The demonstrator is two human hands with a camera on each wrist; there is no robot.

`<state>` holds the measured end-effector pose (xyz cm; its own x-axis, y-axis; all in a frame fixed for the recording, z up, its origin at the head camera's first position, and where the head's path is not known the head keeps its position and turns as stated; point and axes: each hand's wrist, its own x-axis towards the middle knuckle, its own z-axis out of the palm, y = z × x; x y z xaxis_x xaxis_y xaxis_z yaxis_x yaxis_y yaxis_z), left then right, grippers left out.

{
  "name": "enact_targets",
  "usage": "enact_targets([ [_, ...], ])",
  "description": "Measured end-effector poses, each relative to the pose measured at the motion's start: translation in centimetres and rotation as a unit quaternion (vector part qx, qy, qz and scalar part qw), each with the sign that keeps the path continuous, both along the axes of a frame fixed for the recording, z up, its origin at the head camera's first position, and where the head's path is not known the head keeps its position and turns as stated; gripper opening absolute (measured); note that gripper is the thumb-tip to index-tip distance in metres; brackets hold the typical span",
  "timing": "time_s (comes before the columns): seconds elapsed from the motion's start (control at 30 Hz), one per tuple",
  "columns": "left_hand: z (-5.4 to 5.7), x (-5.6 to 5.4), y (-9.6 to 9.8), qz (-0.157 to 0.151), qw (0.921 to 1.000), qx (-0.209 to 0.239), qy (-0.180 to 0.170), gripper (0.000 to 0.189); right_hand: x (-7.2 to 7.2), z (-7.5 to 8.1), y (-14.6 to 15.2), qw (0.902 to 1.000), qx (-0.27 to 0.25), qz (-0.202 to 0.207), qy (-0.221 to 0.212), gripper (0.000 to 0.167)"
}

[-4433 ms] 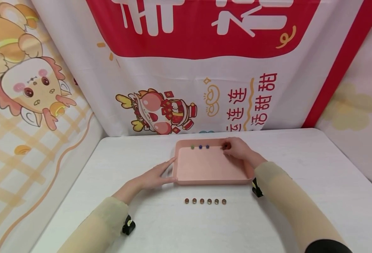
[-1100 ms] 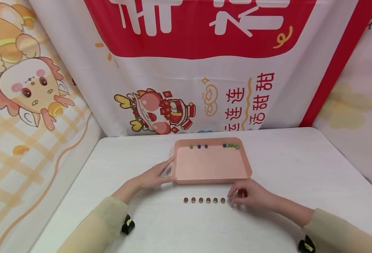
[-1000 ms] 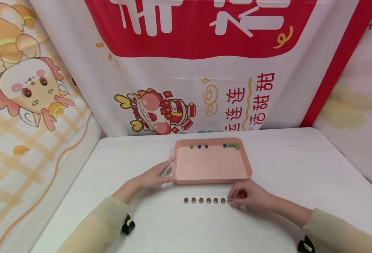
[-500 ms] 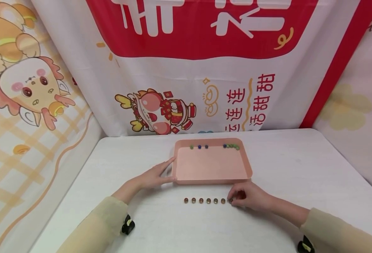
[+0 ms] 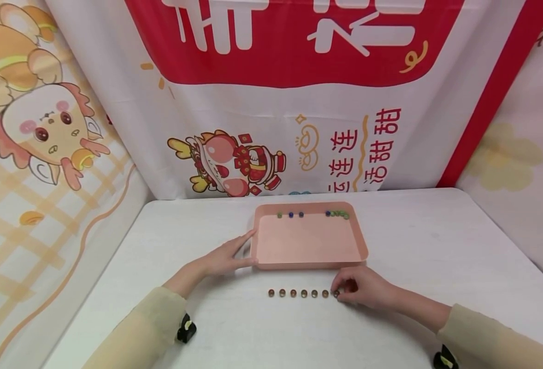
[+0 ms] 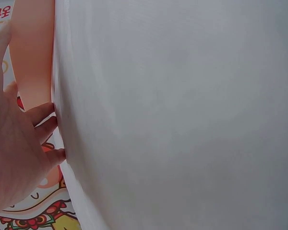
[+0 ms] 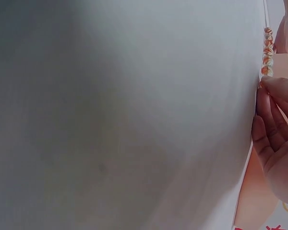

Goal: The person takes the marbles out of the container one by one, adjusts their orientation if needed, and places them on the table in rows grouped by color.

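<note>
My right hand (image 5: 367, 288) pinches a brownish glass marble (image 5: 336, 294) between thumb and finger, at the right end of a row of marbles (image 5: 304, 293) on the white table. In the right wrist view, orange-swirled marbles (image 7: 268, 50) line up beyond my fingertips. The pink tray (image 5: 308, 241) lies behind the row. My left hand (image 5: 223, 257) rests against the tray's left side with fingers spread and fairly straight. Inside the tray, a green marble (image 5: 279, 215) and two blue ones (image 5: 291, 214) sit along the back left. Several green marbles (image 5: 338, 213) and a blue one cluster at the back right corner.
The white table (image 5: 234, 328) reaches back to a printed cloth (image 5: 253, 102) hanging behind it. Patterned panels stand at the left (image 5: 45, 179) and right sides. Black devices (image 5: 187, 329) are strapped at both wrists.
My right hand has come from the tray's back right corner to the row's right end, bringing a marble there. Over the last second it barely moves. The left hand stays at the tray.
</note>
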<state>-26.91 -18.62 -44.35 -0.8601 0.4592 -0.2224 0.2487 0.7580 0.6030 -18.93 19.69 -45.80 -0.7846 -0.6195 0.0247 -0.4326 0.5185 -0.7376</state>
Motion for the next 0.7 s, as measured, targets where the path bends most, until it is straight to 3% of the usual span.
enact_targets([
  [0.4,-0.1,-0.1,-0.1,-0.008,0.9999,0.002,0.006,0.089,0.1,1.0,0.0,0.9999,-0.005,-0.007,0.014,0.019],
  [0.7,0.0,0.1,0.0,-0.006,1.0,0.001,0.006,0.089,-0.5,3.5,-0.4,0.9993,-0.008,-0.008,0.037,0.017],
])
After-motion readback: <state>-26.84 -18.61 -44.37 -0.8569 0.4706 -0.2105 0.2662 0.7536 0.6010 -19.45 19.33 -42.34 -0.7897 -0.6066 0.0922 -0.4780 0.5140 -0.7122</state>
